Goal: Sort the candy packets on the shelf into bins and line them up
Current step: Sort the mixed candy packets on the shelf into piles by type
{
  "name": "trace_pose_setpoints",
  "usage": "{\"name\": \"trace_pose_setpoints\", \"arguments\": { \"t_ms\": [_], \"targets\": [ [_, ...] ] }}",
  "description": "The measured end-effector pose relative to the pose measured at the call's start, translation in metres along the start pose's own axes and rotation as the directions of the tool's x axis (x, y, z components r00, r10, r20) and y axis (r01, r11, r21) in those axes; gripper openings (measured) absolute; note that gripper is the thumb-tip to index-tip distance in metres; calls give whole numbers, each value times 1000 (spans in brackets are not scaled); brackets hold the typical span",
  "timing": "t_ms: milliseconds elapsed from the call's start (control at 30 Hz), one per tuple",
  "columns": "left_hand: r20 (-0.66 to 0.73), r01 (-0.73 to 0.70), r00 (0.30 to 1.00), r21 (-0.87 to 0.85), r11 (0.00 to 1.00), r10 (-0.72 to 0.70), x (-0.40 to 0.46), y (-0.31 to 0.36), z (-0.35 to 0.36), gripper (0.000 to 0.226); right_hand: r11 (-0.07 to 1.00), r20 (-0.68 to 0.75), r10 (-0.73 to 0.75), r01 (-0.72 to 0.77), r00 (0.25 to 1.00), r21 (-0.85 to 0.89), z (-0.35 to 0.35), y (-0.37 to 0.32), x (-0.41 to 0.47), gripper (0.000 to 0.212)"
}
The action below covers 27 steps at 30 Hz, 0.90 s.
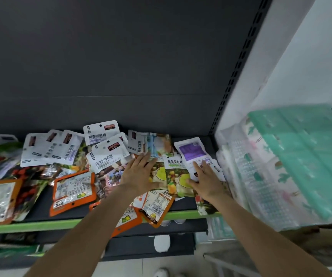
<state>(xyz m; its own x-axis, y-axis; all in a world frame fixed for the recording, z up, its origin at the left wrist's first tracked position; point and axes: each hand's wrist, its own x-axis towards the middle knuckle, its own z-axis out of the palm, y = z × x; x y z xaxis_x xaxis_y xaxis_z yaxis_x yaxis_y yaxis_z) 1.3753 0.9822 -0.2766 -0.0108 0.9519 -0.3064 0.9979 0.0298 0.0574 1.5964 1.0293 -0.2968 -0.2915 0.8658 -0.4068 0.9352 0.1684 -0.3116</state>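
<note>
My right hand (205, 181) lies flat, fingers straight, on the purple-labelled packet (195, 154), its long axis running far-left to near-right; left hand (141, 172) spread flat on packets just left.

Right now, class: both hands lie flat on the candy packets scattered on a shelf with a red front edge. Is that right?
Not quite. The head view shows the shelf's front edge is green, not red. The rest holds: the left hand and right hand both lie flat, fingers straight, on the candy packets scattered across the shelf.
</note>
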Motion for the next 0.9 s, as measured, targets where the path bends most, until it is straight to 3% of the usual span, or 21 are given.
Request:
{"name": "trace_pose_setpoints", "arguments": {
  "t_ms": [133,233,300,467,567,600,733,900],
  "targets": [
    [1,3,1000,13,1000,-3,2,0,-1,91,1000,-88,17,-18,996,-3,-4,1,9,61],
    [-6,8,1000,3,1000,-8,2,1,-5,89,983,-174,-45,13,984,-183,-13,-10,14,26],
    [-11,8,1000,-6,1000,-8,2,1,-7,89,974,-277,-48,-16,960,-226,-21,-15,14,23],
    [-6,12,1000,-23,1000,-12,4,1,-10,90,968,-556,224,-117,801,221,-44,-13,10,30],
    [-11,16,1000,-31,999,-16,3,2,-9,89,861,-447,327,-68,833,504,-42,-8,5,35],
    [-13,18,1000,-35,999,-19,3,3,-8,89,864,-426,299,-52,854,501,-38,-6,4,36],
    [-14,23,1000,-46,999,-24,1,3,-9,88,963,-262,37,36,964,268,-16,-3,7,40],
    [-88,-21,996,-91,996,13,-3,17,-7,80,997,-120,-13,23,993,80,0,6,-18,75]
  ]
}}
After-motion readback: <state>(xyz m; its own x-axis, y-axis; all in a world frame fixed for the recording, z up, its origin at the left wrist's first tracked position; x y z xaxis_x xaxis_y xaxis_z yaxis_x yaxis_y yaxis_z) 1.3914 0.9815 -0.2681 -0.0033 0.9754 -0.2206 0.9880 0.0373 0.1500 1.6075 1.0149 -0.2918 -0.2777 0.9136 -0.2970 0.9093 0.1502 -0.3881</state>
